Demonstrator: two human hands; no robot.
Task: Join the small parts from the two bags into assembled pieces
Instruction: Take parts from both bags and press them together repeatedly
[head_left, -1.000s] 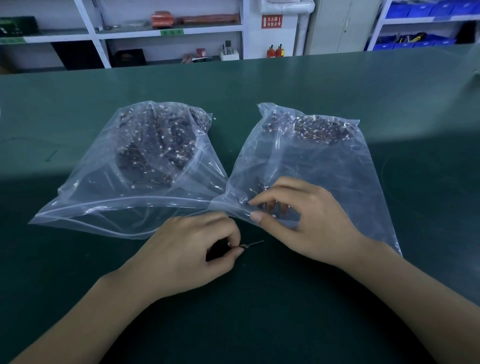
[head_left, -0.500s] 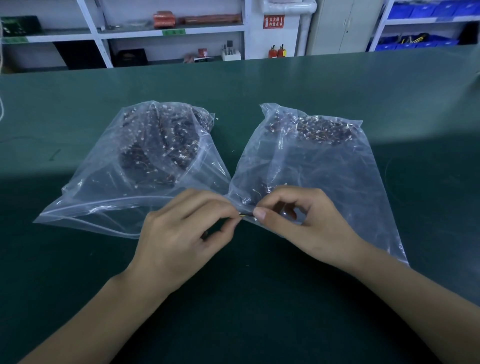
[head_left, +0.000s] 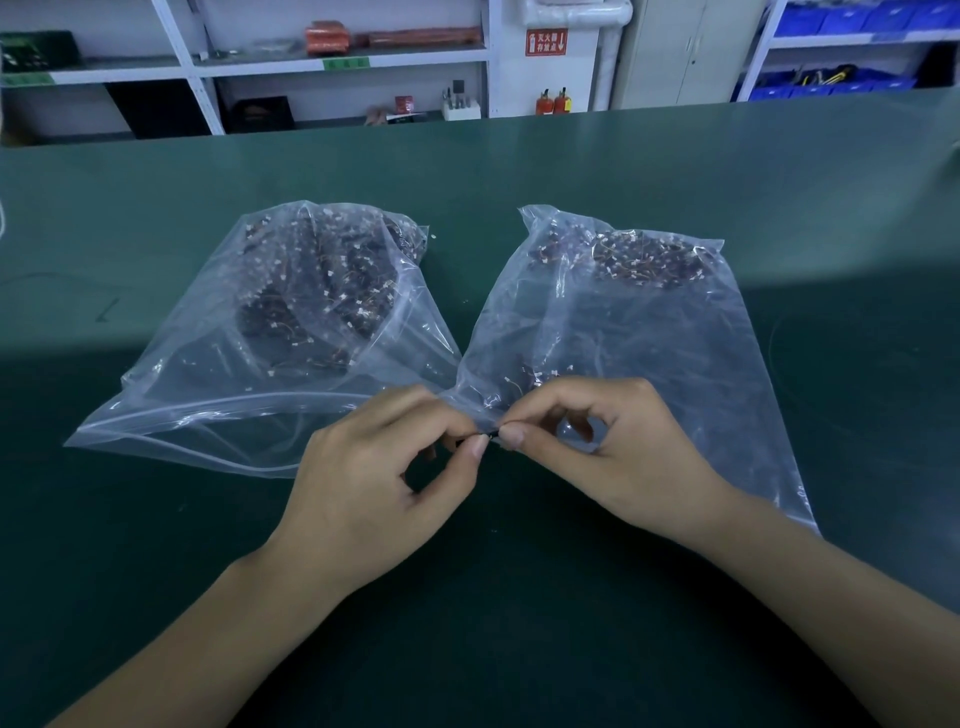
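Both hands are meeting dead center, just below where the two bag mouths touch. Left hand (head_left: 384, 483) pinches one tiny dark part (head_left: 464, 443) between thumb and forefinger, tight narrow grip, other fingers curled. Right hand (head_left: 587, 447) does the same from 3 o'clock, pinching its own piece (head_left: 496, 431), which is mostly hidden by the fingertips. The two bits sit tip to tip, touching or near enough. Can't tell if they've actually clicked together, way too small.

Left bag (head_left: 270, 332) lies at about 10 o'clock from the hands, mouth open toward the person, with a big dark heap of wired parts inside. Right bag (head_left: 639, 322) is at 1 o'clock, its pile bunched at the far end, a few loose ones near the mouth right by the right hand.

Progress-wise, I'd say this is barely started. No pile of finished pieces shows anywhere on the green table (head_left: 519, 623), and both bags look pretty full. So one pair being mated, and basically the whole lot left to do.
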